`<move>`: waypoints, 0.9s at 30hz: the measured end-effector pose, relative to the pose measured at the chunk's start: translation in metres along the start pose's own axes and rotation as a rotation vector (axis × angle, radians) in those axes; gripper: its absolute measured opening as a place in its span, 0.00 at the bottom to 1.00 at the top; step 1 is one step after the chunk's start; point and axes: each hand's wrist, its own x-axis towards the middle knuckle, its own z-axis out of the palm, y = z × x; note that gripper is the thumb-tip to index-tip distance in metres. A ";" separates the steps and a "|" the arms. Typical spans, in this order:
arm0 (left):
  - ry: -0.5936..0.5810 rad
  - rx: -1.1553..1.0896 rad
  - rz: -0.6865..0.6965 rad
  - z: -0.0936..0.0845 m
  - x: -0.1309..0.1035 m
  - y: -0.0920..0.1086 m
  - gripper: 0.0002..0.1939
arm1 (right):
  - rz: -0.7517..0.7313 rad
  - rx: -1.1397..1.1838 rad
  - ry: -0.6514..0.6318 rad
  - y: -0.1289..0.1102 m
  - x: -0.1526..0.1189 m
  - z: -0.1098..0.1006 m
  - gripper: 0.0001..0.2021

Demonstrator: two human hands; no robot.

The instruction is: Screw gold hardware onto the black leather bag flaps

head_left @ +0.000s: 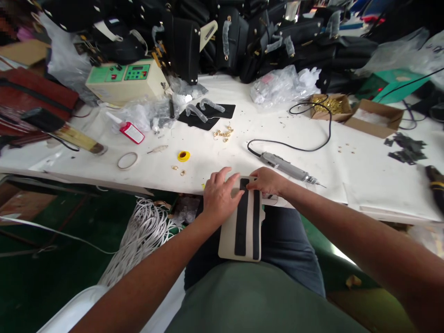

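Note:
A beige panel [231,236] with two long dark strips [242,226] lies over my lap, its top end against the table's front edge. My left hand [221,194] is spread at the panel's upper left, fingers apart, the thumb reaching to the dark strip. At the top end my right hand [265,181] grips the panel, its fingers bent round the upper right corner and the thumb near the strip's top. A grey electric screwdriver [284,165] rests on the table just beyond my right hand.
On the white table [215,162] lie a yellow tape roll [183,156], gold hardware [225,133], black pieces [197,118] and a hammer [65,134]. Black bags [185,46] crowd the back. Open boxes [374,124] stand at the right; white cords [138,236] hang at the left.

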 end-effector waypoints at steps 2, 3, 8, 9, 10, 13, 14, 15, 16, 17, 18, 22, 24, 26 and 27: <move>-0.011 -0.008 0.164 0.003 0.003 -0.003 0.12 | -0.009 -0.013 -0.004 0.000 0.000 0.000 0.07; -0.019 -0.052 0.197 0.006 0.004 -0.005 0.08 | -0.009 -0.019 -0.004 -0.001 0.000 -0.001 0.07; 0.014 -0.220 0.119 0.024 0.009 -0.016 0.05 | 0.011 -0.030 0.014 -0.012 -0.009 -0.007 0.04; 0.018 -0.229 0.124 0.027 0.010 -0.019 0.05 | 0.016 -0.031 0.024 -0.014 -0.010 -0.008 0.04; 0.025 -0.232 0.131 0.029 0.011 -0.022 0.05 | 0.019 -0.030 0.044 -0.014 -0.010 -0.008 0.04; 0.025 -0.228 0.161 0.033 0.013 -0.029 0.07 | 0.014 -0.039 0.163 -0.010 -0.014 -0.003 0.14; 0.025 -0.222 0.167 0.033 0.013 -0.030 0.07 | 0.007 -0.045 0.223 -0.007 -0.017 0.000 0.19; 0.026 -0.214 0.173 0.032 0.014 -0.030 0.08 | -0.005 -0.046 0.291 -0.003 -0.021 0.002 0.22; 0.024 -0.201 0.178 0.030 0.014 -0.030 0.08 | -0.022 -0.036 0.363 0.002 -0.027 0.003 0.24; 0.022 -0.185 0.185 0.028 0.015 -0.029 0.08 | -0.044 -0.015 0.435 0.008 -0.034 0.003 0.25; 0.021 -0.168 0.193 0.026 0.017 -0.028 0.08 | -0.070 0.011 0.509 0.015 -0.042 0.000 0.23; 0.028 -0.144 0.265 0.021 0.024 -0.029 0.07 | -0.087 0.046 0.779 0.066 -0.075 -0.031 0.12; 0.040 -0.167 0.307 0.023 0.026 -0.033 0.08 | 0.053 0.038 0.868 0.103 -0.087 -0.057 0.12; 0.064 -0.195 0.334 0.028 0.028 -0.038 0.10 | 0.192 0.023 0.943 0.143 -0.098 -0.083 0.14; 0.080 -0.206 0.341 0.030 0.028 -0.041 0.11 | 0.253 0.007 0.987 0.163 -0.103 -0.096 0.14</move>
